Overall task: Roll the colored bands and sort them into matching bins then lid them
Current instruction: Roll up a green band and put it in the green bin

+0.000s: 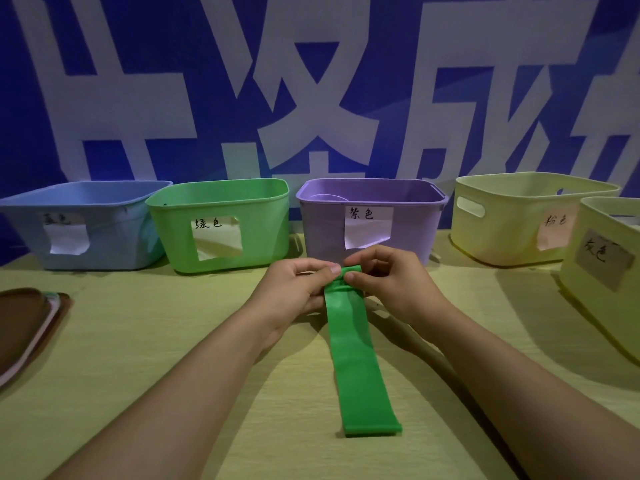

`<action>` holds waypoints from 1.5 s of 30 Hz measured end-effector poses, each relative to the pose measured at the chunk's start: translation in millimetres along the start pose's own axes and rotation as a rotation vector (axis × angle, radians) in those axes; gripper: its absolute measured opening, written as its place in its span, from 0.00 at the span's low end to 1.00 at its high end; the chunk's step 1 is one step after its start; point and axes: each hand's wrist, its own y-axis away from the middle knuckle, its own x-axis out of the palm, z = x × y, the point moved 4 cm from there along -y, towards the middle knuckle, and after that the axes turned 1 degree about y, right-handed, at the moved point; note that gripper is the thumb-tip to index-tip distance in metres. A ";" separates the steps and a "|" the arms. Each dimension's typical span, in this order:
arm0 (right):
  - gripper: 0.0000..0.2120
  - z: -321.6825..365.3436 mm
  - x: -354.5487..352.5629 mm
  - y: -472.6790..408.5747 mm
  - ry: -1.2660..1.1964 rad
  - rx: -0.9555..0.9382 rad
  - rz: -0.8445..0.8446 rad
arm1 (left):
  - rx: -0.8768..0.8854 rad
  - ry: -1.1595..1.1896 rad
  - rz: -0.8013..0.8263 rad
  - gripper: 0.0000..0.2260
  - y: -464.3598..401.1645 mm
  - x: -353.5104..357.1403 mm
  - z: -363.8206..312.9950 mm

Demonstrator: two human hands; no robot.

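A long green band [356, 362] lies flat on the wooden table [138, 341], running from my hands toward me. Its far end is folded into a small roll between my fingers. My left hand [294, 292] pinches that rolled end from the left, and my right hand [388, 282] pinches it from the right. Behind my hands stands a row of labelled bins: blue [104, 244], green [263, 230], purple [325, 230] and a pale yellow one [505, 230]. Something pale lies inside the purple bin.
A second pale yellow bin [609, 306] with a grey label stands at the right edge. Stacked brown lids [24, 327] lie at the table's left edge. A blue wall with large white characters rises behind the bins.
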 end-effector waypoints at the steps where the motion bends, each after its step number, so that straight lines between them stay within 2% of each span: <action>1: 0.08 0.0 0.7 0.3 0.002 0.002 0.006 | 0.001 -0.003 -0.014 0.07 -0.6 -0.4 0.2; 15: 0.04 0.2 3.4 2.4 -0.082 0.038 0.045 | 0.034 -0.043 -0.065 0.06 0.0 -3.1 -1.7; 28: 0.04 -0.3 2.3 2.9 -0.030 0.012 0.053 | -0.006 -0.032 -0.042 0.07 -2.0 -4.3 0.0; 33: 0.14 1.1 1.4 3.2 -0.092 0.041 0.033 | -0.020 -0.017 -0.043 0.07 -2.7 -4.1 2.1; 39: 0.10 -2.2 3.3 4.0 -0.108 0.110 0.016 | -0.031 0.046 -0.038 0.09 -2.8 -4.6 0.7; 42: 0.22 -2.9 5.0 6.8 -0.077 0.180 0.038 | -0.019 0.074 -0.023 0.09 -2.0 -3.3 0.2; 45: 0.25 -1.1 4.4 8.2 -0.030 0.174 0.047 | -0.017 0.066 -0.016 0.10 -1.8 -3.0 0.3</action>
